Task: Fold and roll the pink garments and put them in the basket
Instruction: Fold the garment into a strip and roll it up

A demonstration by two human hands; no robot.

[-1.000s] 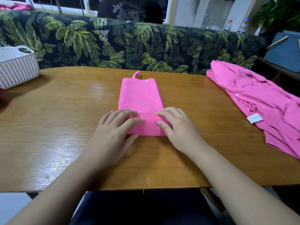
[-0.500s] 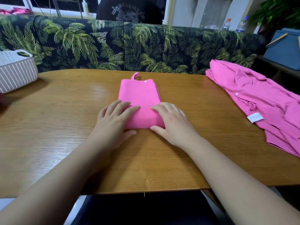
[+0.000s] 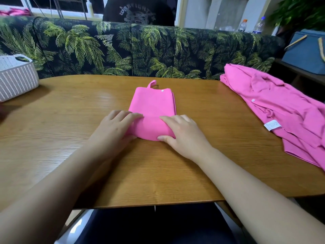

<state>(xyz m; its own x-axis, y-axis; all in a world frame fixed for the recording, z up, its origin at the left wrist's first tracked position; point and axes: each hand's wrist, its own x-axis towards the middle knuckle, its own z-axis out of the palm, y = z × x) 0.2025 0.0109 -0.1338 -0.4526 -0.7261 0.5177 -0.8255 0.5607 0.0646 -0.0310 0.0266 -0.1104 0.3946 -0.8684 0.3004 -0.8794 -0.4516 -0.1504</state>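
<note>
A pink garment, folded into a narrow strip, lies in the middle of the wooden table, with a small loop and a white button at its far end. Its near end is rolled into a thick roll. My left hand grips the roll's left end, fingers lying over the top. My right hand grips the right end, fingers on top and thumb at the near edge. A second pink garment, unfolded, with a white label, lies at the table's right edge. The white woven basket stands at the far left.
A sofa with a palm-leaf print runs behind the table, and a person in a dark shirt sits beyond it. A blue box stands at the far right, with bottles behind.
Both hands have moved away from me along the strip, rolling it up. The roll has grown thicker and the flat part of the garment is shorter.
</note>
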